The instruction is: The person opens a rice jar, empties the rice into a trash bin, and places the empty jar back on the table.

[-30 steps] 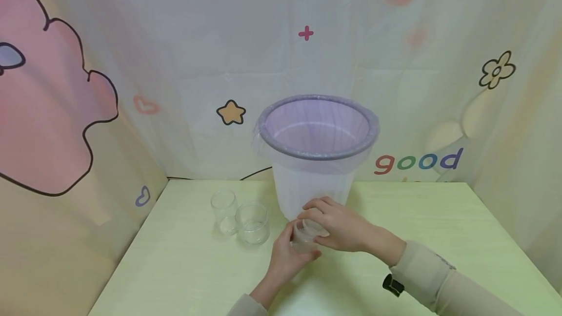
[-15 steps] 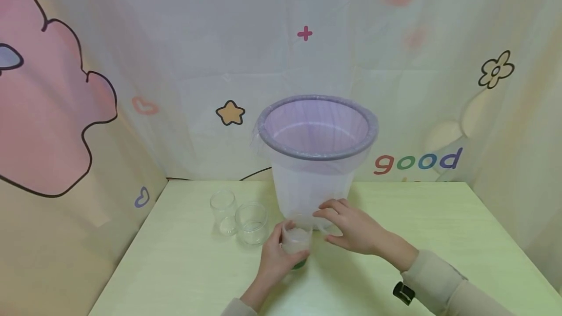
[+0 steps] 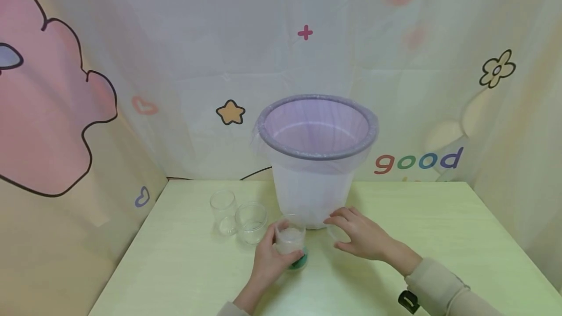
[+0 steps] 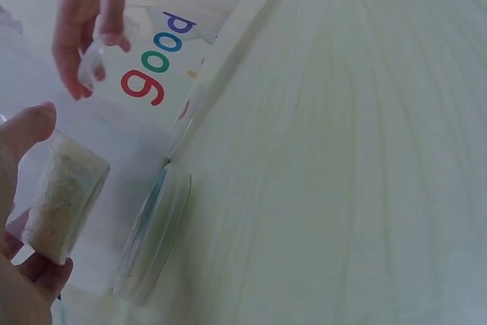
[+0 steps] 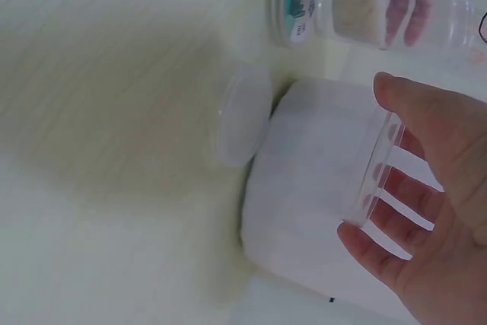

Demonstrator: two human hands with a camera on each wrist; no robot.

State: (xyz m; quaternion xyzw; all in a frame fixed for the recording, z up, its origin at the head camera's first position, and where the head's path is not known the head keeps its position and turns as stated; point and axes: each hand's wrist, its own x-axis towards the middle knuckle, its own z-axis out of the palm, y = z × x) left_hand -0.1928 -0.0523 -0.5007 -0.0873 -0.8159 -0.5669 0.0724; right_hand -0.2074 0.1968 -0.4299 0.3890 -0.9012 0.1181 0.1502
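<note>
My left hand grips a clear jar partly filled with white grains that look like rice. The jar is raised slightly above a flat, round, clear-sided container with a green printed top, which stands on the table. To the right, my right hand pinches a clear, shallow lid by its rim, apart from the jar. A translucent disc shows on the table by the bin's foot in the right wrist view; its kind is unclear.
A white bin with a purple rim and a clear liner stands behind the hands. Left of the jar are two clear glass vessels, a taller one and a wider one. A printed curtain surrounds the pale table.
The lid has come away from the jar in my right hand, which has moved right and slightly down. My left hand has shifted left with the jar, and the green-topped container shows beneath.
</note>
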